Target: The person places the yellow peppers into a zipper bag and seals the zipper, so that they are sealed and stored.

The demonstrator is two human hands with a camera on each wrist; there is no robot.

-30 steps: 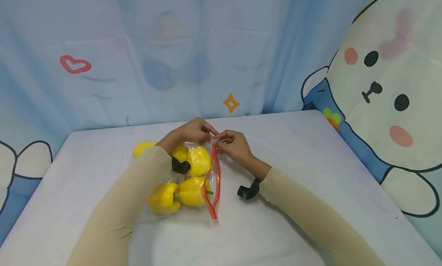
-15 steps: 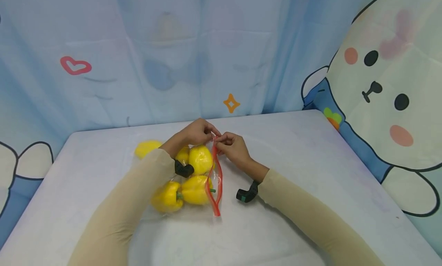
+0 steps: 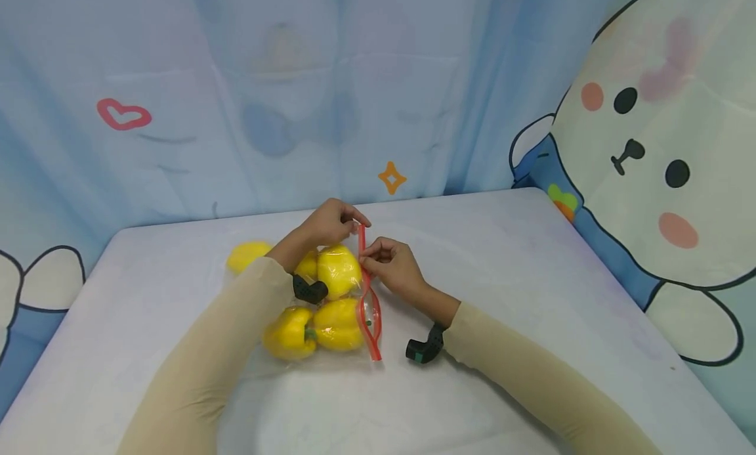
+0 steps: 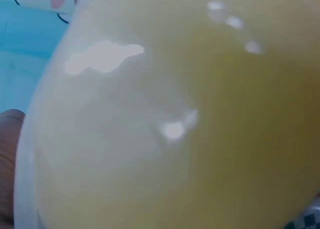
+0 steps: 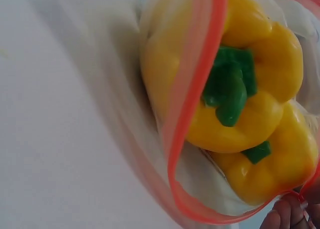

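Note:
A clear zip bag [image 3: 331, 363] with a red zip strip [image 3: 361, 239] lies on the table, several yellow bell peppers [image 3: 338, 325] inside it. My left hand [image 3: 332, 221] pinches the far end of the strip. Nearer me, my right hand [image 3: 394, 264] pinches the strip between thumb and fingers. From there to the near end the two red edges stand apart, and the right wrist view looks through this gap at green-stemmed peppers [image 5: 275, 64]. Blurred yellow behind shiny plastic [image 4: 240, 114] fills the left wrist view, with part of a finger [image 4: 9, 169] at its edge.
Another yellow rounded thing [image 3: 248, 255] sits at the far left, partly behind my left forearm; I cannot tell whether it is in the bag. The white table [image 3: 502, 245] ends at a printed blue curtain [image 3: 283, 113]. Black wrist cameras [image 3: 425, 346] hang under both wrists.
My right hand has slid toward me along the zip strip, away from the left hand. Between the hands the red edges now lie together as one line. The left hand stays at the far end.

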